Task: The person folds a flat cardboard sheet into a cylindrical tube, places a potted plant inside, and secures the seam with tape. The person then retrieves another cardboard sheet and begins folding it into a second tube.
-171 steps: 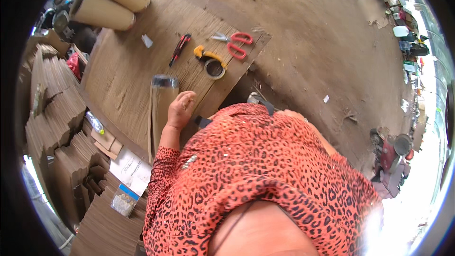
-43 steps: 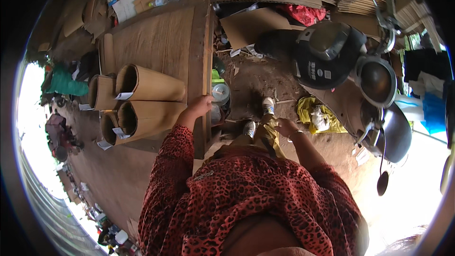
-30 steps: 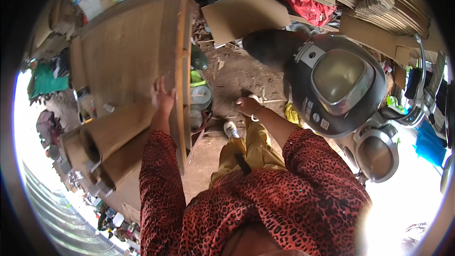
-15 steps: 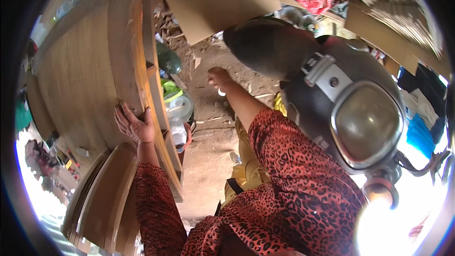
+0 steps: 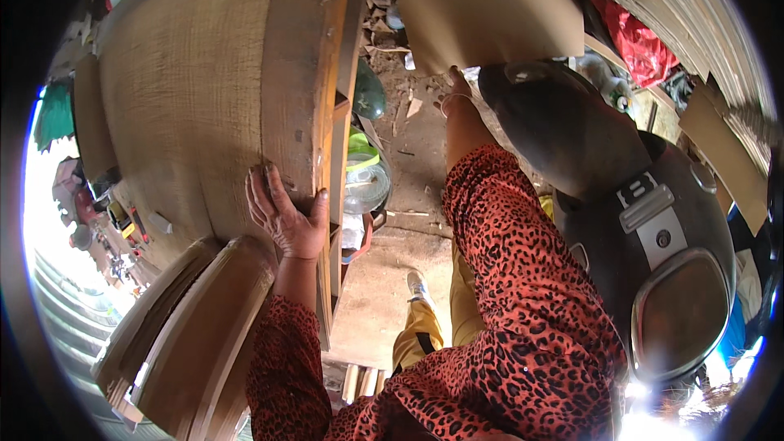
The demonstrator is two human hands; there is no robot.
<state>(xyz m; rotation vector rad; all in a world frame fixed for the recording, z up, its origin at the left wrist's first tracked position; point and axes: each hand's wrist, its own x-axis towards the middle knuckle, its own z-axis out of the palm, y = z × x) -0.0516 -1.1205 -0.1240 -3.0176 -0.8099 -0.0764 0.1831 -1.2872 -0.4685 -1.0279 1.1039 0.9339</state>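
Note:
My left hand [image 5: 286,216] lies flat on a wooden tabletop [image 5: 196,98], fingers spread and the thumb at its right edge. My right arm reaches far forward, and my right hand [image 5: 458,91] is at the near edge of a brown cardboard sheet [image 5: 490,12]. The thumb side shows against that edge while the other fingers are mostly hidden, seemingly closed on the sheet. A thin bangle circles the right wrist. Just right of this hand is the black front mudguard [image 5: 563,126] of a vehicle.
The vehicle's headlight [image 5: 682,314] stands close on my right. Stacked cardboard [image 5: 196,343] leans by the table at lower left. Below the table edge are a dark green melon-like object [image 5: 369,90] and a clear round container [image 5: 366,186]. Scraps litter the dirt floor [image 5: 408,147]. A red plastic bag [image 5: 633,37] lies far right.
My right hand has moved forward from above the floor to the cardboard sheet's near edge. My left hand stays on the tabletop. The whole view has shifted, moving the scene rightward.

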